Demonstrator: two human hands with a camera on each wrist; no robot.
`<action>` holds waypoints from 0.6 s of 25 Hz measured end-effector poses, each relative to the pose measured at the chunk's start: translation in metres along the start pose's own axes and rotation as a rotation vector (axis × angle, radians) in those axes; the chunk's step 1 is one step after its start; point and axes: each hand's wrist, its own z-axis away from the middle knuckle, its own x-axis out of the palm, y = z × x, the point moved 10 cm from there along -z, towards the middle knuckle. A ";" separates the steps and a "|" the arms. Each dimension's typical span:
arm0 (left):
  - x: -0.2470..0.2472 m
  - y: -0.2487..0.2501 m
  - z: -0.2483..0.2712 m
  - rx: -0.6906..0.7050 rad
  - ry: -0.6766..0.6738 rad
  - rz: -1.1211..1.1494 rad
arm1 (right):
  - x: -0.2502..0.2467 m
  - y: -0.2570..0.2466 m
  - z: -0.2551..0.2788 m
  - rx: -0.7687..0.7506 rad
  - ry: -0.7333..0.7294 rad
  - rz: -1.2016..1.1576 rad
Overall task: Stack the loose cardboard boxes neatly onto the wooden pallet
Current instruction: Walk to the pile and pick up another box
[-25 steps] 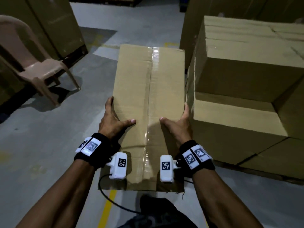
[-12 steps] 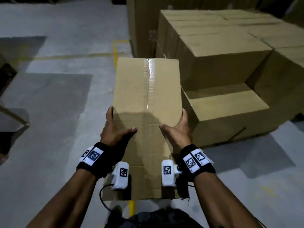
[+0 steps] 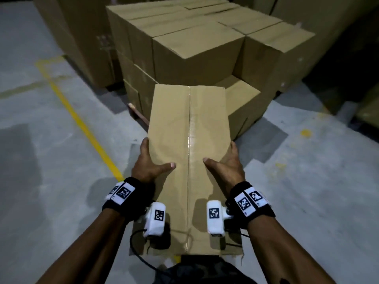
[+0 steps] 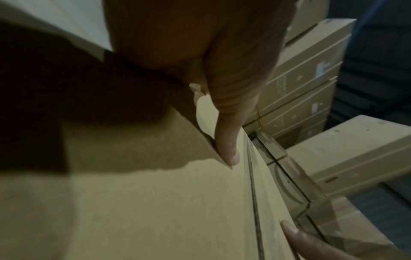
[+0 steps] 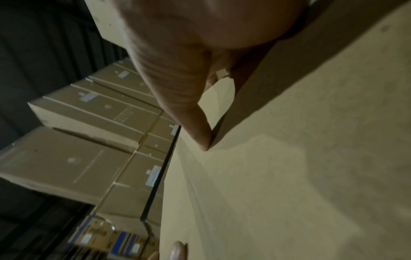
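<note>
I carry a long taped cardboard box [image 3: 188, 140] lengthwise in front of me. My left hand [image 3: 149, 162] grips its left edge and my right hand [image 3: 225, 165] its right edge, thumbs on top, fingers down the sides. The left wrist view shows the left thumb [image 4: 227, 132] pressed on the box top [image 4: 155, 202]; the right wrist view shows the right thumb [image 5: 189, 114] on the box top [image 5: 289, 176]. The box's far end reaches over a low box [image 3: 242, 99] of the stacked boxes [image 3: 194, 56]. A corner of the wooden pallet [image 3: 139, 115] shows under the stack.
Tall cartons [image 3: 82, 37] stand behind the stack at the left, and more dark cartons [image 3: 367, 111] at the right. A yellow line [image 3: 82, 124] runs across the grey concrete floor [image 3: 51, 181]. Open floor lies on both sides of me.
The view has swung so the pallet stack, earlier at the right, now lies straight ahead and closer. Both hands keep the same grip on the box.
</note>
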 end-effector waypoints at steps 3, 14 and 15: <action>0.027 0.026 -0.027 0.084 -0.127 -0.086 | -0.028 0.008 -0.004 0.018 0.106 -0.037; 0.135 0.143 -0.170 0.139 -0.340 -0.065 | -0.102 -0.027 -0.118 0.002 0.329 -0.281; 0.145 0.153 -0.192 0.131 -0.355 -0.082 | -0.105 -0.035 -0.141 -0.011 0.338 -0.315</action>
